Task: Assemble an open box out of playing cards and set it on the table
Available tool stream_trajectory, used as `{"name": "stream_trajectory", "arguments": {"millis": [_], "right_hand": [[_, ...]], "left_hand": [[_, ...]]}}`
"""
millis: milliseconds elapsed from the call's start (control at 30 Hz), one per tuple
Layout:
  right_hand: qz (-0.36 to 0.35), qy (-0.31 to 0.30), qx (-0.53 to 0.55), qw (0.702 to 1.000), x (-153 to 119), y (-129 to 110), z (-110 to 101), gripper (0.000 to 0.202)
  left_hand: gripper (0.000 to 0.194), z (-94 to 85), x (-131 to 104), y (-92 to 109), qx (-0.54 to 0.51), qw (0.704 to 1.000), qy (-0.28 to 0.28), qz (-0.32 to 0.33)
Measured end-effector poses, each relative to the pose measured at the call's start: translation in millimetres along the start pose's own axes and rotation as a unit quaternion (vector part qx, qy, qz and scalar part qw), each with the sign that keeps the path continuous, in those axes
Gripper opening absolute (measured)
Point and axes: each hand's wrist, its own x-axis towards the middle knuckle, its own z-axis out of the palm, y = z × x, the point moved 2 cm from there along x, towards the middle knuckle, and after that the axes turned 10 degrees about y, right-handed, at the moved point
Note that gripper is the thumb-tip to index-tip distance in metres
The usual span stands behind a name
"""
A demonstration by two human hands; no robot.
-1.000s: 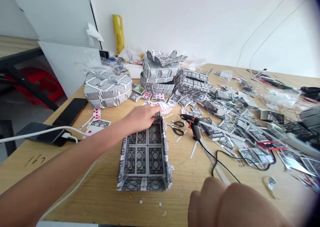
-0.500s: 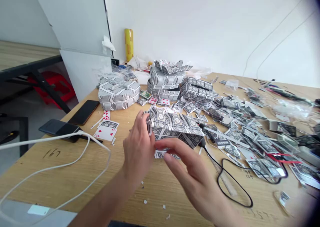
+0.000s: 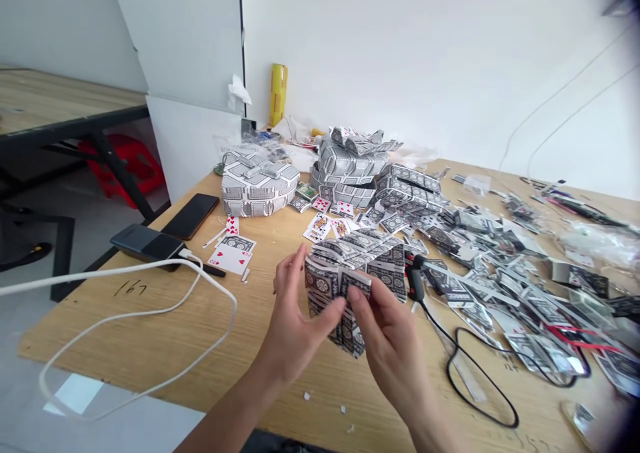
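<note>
A box-like piece made of folded playing cards (image 3: 325,283) is held up over the table, its patterned end facing me. My left hand (image 3: 293,320) grips its left side, fingers behind and thumb pressed on the front. My right hand (image 3: 387,326) pinches a card flap at the right front corner between thumb and fingers. Just right of the piece lies a black tool with a black cable (image 3: 416,280). Loose face cards (image 3: 320,226) lie behind it.
Card-covered boxes (image 3: 257,186) stand at the back, near a yellow roll (image 3: 279,94). A phone (image 3: 191,216), power bank (image 3: 147,245) and white cable (image 3: 150,314) are at left. Card scraps (image 3: 500,280) cover the right side of the table (image 3: 250,360).
The card piece has turned so its end faces me. My right hand has closed on its front corner, and my left thumb has moved onto the front. The view has shifted left.
</note>
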Motion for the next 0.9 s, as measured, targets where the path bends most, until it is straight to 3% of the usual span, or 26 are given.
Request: {"name": "stream_trajectory", "arguments": {"millis": [100, 200, 333, 633, 767, 900], "right_hand": [[-0.022, 0.018, -0.033, 0.999, -12.9, 2.5, 4.6, 0.02], [-0.073, 0.071, -0.057, 0.993, -24.6, 4.4, 8.3, 0.028], [-0.166, 0.12, -0.137, 0.969, -31.4, 5.5, 10.3, 0.033], [-0.325, 0.118, -0.208, 0.915, -22.8, 6.6, 1.1, 0.026], [-0.347, 0.066, -0.222, 0.909, -16.8, 0.9, -2.3, 0.024], [-0.336, 0.067, -0.234, 0.91, -16.1, -5.0, -2.6, 0.021]], "left_hand": [[0.072, 10.3, 1.4, -14.2, -0.171, 0.98, 0.01, -0.1], [0.074, 22.1, -3.0, -19.4, -0.243, 0.958, 0.012, -0.151], [0.069, 27.2, -9.8, -20.2, -0.252, 0.957, 0.033, -0.139], [0.071, 29.0, -21.9, -35.1, -0.237, 0.965, 0.045, -0.102], [0.071, 30.0, -21.5, -35.6, -0.244, 0.963, 0.045, -0.11], [0.074, 30.4, -21.0, -35.2, -0.228, 0.964, 0.049, -0.124]]}}
